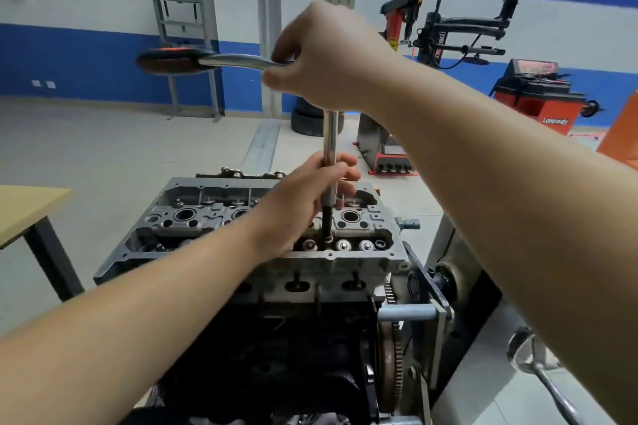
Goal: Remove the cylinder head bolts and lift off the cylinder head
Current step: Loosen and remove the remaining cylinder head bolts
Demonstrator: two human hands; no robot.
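The grey aluminium cylinder head sits on the dark engine block in front of me. A long chrome extension bar stands upright, its dark socket end down in the head near the right side. My left hand curls round the bar low down. My right hand grips the head of a ratchet wrench on top of the bar. The wrench's black and orange handle points left and looks blurred. The bolt under the socket is hidden.
A wooden table stands at the left. The engine stand's crank and flywheel gear are at the right, with a chrome handle lower right. A tyre changer and red wheel balancer stand behind.
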